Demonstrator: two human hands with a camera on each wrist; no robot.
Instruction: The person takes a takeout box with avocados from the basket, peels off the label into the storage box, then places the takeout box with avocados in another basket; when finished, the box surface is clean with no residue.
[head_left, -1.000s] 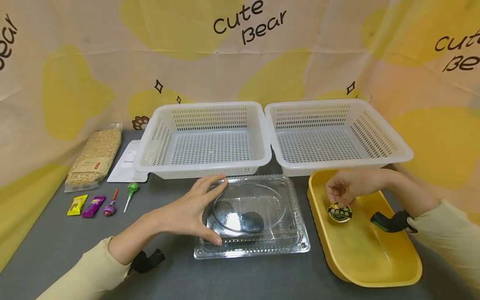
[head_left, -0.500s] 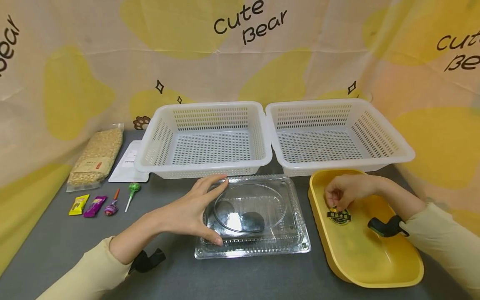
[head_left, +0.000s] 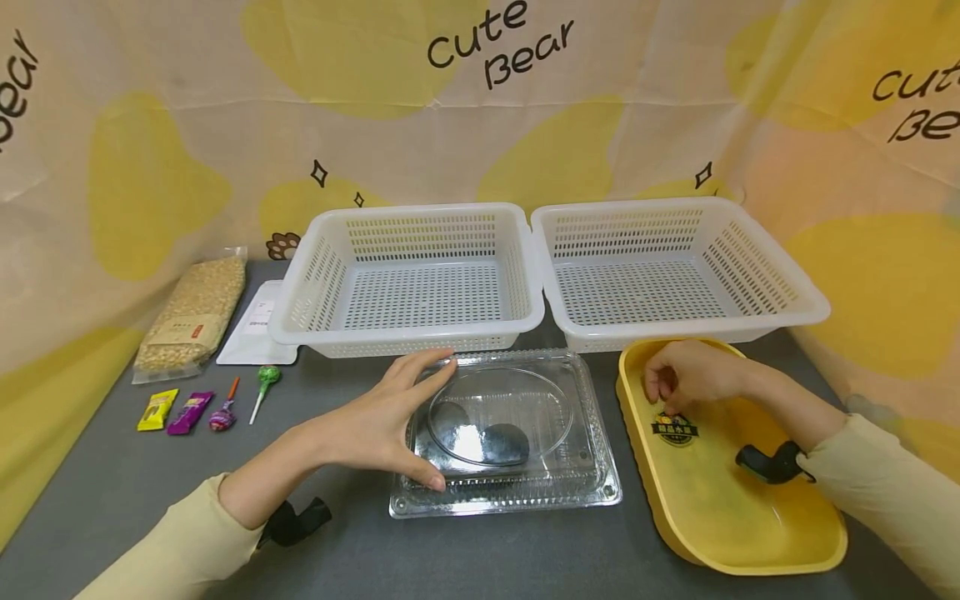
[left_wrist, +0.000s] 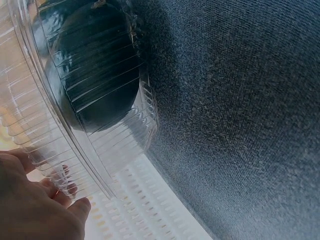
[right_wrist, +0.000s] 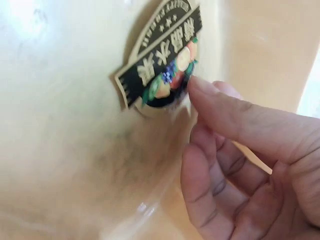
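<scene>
My left hand (head_left: pixel 382 421) rests with fingers spread over the left side of a clear plastic clamshell box (head_left: pixel 525 487), thumb toward the front. Through the plastic, the left wrist view shows a dark green rounded thing (left_wrist: pixel 97 70) inside. At the right, my right hand (head_left: pixel 693 375) reaches into a yellow tray (head_left: pixel 738 517). Its thumb and forefinger pinch the edge of a fruit sticker (right_wrist: pixel 165 65), black and gold with coloured fruit printed on it. In the head view the sticker lies low over the tray's floor, below the fingertips.
Two white slotted baskets (head_left: pixel 408 337) stand side by side behind the box. To the left lie a bag of grain (head_left: pixel 187 321), a white packet (head_left: pixel 255 333), a yellow candy (head_left: pixel 157 410), a purple candy (head_left: pixel 191 412) and two lollipops (head_left: pixel 267 375). A printed cloth (head_left: pixel 420 142) hangs behind.
My right hand has shifted slightly left and forward within the yellow tray, the sticker moving with it. My left hand and the clear box stay where they were.
</scene>
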